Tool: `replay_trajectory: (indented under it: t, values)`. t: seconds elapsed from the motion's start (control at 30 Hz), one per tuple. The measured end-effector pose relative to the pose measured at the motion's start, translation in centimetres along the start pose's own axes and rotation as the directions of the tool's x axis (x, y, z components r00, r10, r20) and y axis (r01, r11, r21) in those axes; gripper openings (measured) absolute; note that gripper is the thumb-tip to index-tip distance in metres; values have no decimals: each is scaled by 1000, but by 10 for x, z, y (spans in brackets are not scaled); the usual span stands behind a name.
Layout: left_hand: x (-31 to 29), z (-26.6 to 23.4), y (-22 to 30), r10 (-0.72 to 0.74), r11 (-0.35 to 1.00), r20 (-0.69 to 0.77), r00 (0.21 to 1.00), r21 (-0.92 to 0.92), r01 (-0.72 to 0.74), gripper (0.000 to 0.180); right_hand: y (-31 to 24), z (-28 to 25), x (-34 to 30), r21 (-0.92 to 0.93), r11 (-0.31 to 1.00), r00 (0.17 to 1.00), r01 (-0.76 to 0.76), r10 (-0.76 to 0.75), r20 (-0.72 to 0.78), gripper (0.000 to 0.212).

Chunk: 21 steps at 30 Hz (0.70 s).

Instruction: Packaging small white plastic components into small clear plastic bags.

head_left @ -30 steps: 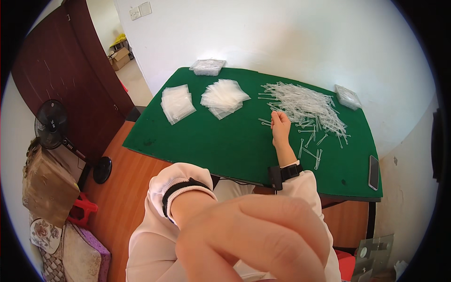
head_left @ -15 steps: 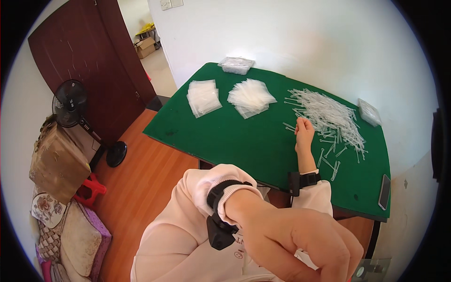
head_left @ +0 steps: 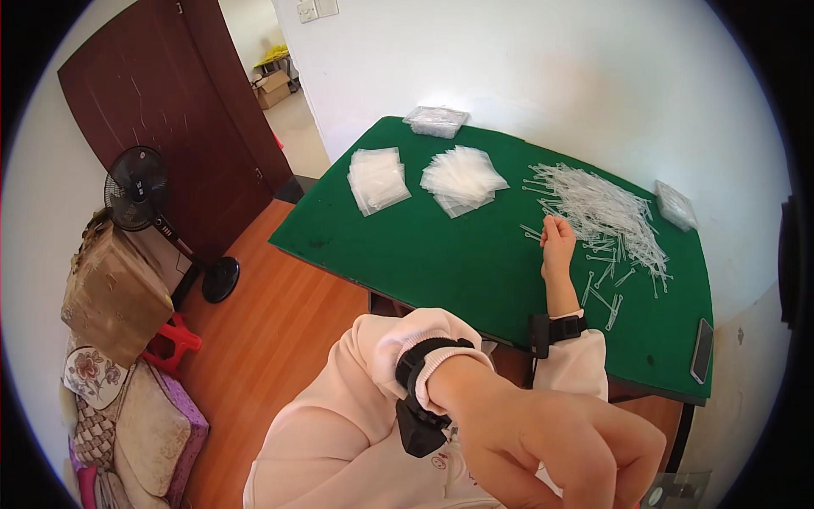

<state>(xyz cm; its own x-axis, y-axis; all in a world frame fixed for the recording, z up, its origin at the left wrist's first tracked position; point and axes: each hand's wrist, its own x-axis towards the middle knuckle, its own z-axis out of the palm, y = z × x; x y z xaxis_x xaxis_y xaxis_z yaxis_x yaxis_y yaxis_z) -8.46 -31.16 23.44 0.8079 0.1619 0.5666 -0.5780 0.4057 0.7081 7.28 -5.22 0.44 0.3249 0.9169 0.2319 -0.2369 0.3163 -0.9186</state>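
My right hand [head_left: 557, 248] is over the green table at the near left edge of a pile of thin clear plastic sticks with small ring ends [head_left: 598, 208]. Its fingers are closed together; what they hold, if anything, is too small to make out. A few loose sticks lie just left of its fingertips, and several more to the right of the wrist. Close to the camera, my left hand [head_left: 555, 441] hangs low in front of my body, away from the table. Its fingers are curled, and their tips are hidden beyond the lower edge.
On the green-topped table [head_left: 407, 263] lie two stacks of clear plastic bags [head_left: 377, 181] [head_left: 464, 180]. Clear boxes stand at the back [head_left: 437, 121] and right [head_left: 676, 205]. A phone [head_left: 701, 350] lies at the right edge. A fan [head_left: 136, 187] and cardboard box [head_left: 114, 284] stand left.
The whole view has shifted slightly, so the table and room appear a little further right and lower. Both hands keep nearly the same pose; no object has visibly moved on the table.
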Motion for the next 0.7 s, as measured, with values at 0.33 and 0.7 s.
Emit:
replay_trajectory:
  t: [0.33,0.7]
  values:
    - [22,-27,1,535,781,362,763,131,-610,16,-2,2,-2,-17,1000,1000,-19,19,10,18]
    - [11,-128,-8,153,732,-125,980,681,-28,27,26,-20,20,-410,912,998,-15,-10,-59,18]
